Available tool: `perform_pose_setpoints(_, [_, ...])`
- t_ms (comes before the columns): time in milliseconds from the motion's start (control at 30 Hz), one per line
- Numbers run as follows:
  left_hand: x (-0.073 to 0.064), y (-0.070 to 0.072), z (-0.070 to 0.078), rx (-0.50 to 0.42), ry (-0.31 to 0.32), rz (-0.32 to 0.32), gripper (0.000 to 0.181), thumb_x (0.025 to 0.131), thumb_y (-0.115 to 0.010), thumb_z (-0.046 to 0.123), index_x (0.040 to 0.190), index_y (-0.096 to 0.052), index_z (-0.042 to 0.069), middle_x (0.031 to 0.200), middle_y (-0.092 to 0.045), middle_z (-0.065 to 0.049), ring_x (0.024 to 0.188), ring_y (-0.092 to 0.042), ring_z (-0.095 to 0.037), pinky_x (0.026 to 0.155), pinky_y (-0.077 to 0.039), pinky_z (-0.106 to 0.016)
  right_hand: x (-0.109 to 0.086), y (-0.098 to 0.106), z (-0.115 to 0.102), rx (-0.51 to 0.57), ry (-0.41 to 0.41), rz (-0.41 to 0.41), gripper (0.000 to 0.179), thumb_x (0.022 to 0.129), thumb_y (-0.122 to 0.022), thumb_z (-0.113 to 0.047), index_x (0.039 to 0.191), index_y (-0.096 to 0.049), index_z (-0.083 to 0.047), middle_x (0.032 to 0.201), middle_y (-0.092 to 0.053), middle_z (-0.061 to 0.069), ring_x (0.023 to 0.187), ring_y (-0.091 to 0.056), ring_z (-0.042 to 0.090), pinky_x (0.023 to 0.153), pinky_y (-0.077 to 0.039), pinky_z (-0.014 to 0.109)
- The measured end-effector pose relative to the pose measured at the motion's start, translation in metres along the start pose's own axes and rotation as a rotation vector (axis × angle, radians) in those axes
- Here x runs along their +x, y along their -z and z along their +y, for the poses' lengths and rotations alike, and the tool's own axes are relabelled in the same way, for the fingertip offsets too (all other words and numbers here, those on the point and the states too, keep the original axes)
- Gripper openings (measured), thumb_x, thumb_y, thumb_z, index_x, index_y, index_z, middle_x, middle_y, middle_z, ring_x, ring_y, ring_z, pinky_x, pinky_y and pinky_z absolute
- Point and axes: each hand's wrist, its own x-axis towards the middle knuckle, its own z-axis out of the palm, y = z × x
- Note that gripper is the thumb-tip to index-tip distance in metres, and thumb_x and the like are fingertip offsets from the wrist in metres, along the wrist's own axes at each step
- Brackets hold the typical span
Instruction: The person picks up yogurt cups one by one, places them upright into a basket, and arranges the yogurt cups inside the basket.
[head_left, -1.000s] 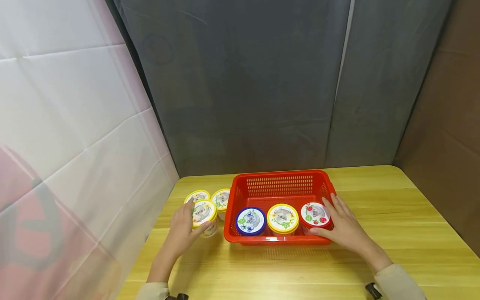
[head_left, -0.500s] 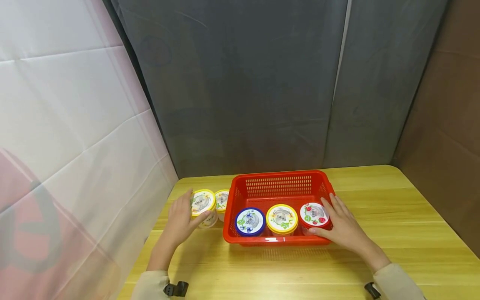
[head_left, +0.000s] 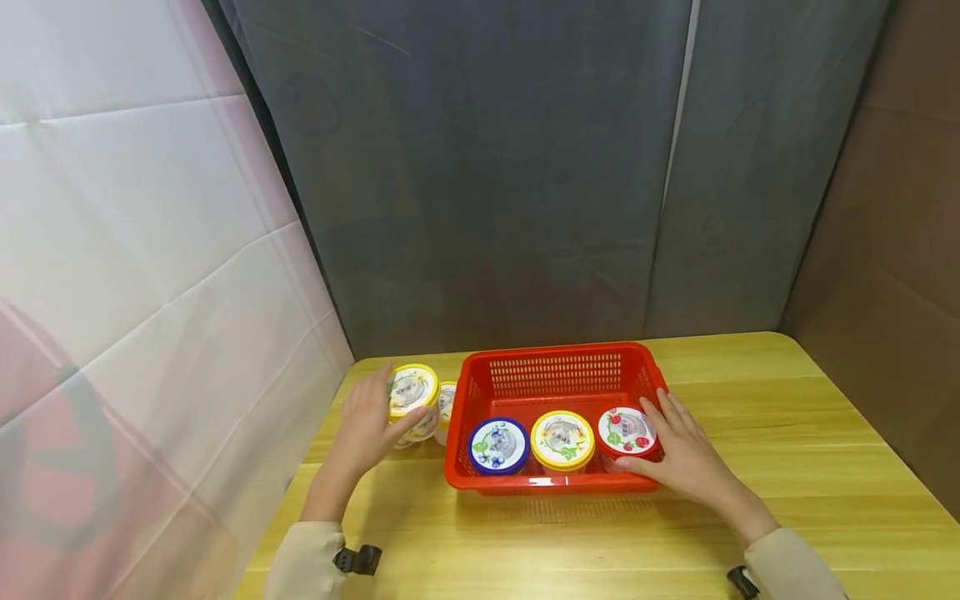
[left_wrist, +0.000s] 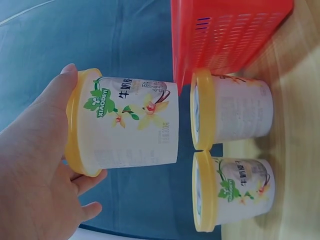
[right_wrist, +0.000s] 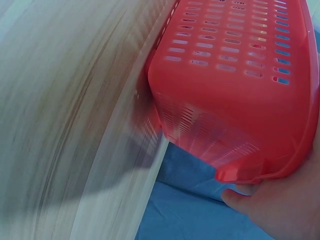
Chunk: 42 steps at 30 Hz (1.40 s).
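My left hand (head_left: pixel 365 421) holds a white tub with a yellow lid (left_wrist: pixel 125 122) in the air; in the left wrist view its flowers and green logo face the camera. Two similar tubs, the upper tub (left_wrist: pixel 240 107) and lower tub (left_wrist: pixel 242 185) in that view, stand on the table beside the basket. My right hand (head_left: pixel 693 458) rests spread on the right front corner of the red basket (head_left: pixel 557 481), its thumb near a red-lidded tub (head_left: pixel 628 432). Inside the basket, a yellow-lidded tub (head_left: pixel 562 439) and a blue-lidded tub (head_left: pixel 498 445) stand in the same front row.
The wooden table (head_left: pixel 570 546) extends in front of the basket and to its right. A dark grey curtain (head_left: pixel 487 183) hangs behind, a pale printed sheet (head_left: pixel 150 250) on the left, and a brown panel (head_left: pixel 892 275) on the right.
The held yellow-lidded tub has moved up and away in the head view, now covering most of one tub behind it. My right hand stays at the basket's corner.
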Motion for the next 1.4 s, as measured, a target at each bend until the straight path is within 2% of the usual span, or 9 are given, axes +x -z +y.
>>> perform_pose_setpoints(600, [0.022, -0.006, 0.011, 0.004, 0.023, -0.029, 0.100, 0.085, -0.067, 0.060, 0.154, -0.024, 0.003, 0.150, -0.044, -0.022, 0.131, -0.040, -0.043, 0.115, -0.027, -0.063, 0.001, -0.003, 0.001, -0.001, 0.015, 0.014, 0.112, 0.074, -0.069, -0.071, 0.154, -0.030, -0.003, 0.163, -0.017, 0.027, 0.148, -0.016, 0.049, 0.106, -0.028, 0.078])
perform_pose_setpoints(800, [0.029, -0.008, 0.019, -0.017, 0.031, -0.050, 0.100, 0.085, -0.066, 0.061, 0.156, -0.021, 0.007, 0.152, -0.042, -0.019, 0.132, -0.040, -0.041, 0.115, -0.028, -0.063, 0.002, -0.005, 0.005, -0.004, 0.003, 0.007, 0.113, 0.074, -0.070, -0.071, 0.155, -0.030, -0.004, 0.164, -0.017, 0.026, 0.148, -0.016, 0.049, 0.106, -0.028, 0.077])
perform_pose_setpoints(1100, [0.042, -0.014, 0.031, -0.055, 0.013, -0.052, 0.096, 0.085, -0.068, 0.056, 0.156, -0.023, 0.009, 0.151, -0.042, -0.016, 0.128, -0.041, -0.037, 0.112, -0.034, -0.059, 0.002, -0.006, 0.005, -0.004, 0.010, 0.015, 0.112, 0.074, -0.069, -0.072, 0.154, -0.031, -0.004, 0.163, -0.017, 0.026, 0.148, -0.016, 0.048, 0.105, -0.029, 0.078])
perform_pose_setpoints(1400, [0.058, -0.022, 0.044, -0.099, 0.030, -0.099, 0.100, 0.083, -0.071, 0.058, 0.157, -0.019, 0.016, 0.151, -0.042, -0.014, 0.130, -0.040, -0.034, 0.109, -0.042, -0.057, 0.001, -0.005, 0.004, -0.007, 0.011, 0.021, 0.111, 0.075, -0.070, -0.071, 0.154, -0.031, -0.004, 0.163, -0.017, 0.026, 0.148, -0.017, 0.049, 0.105, -0.029, 0.078])
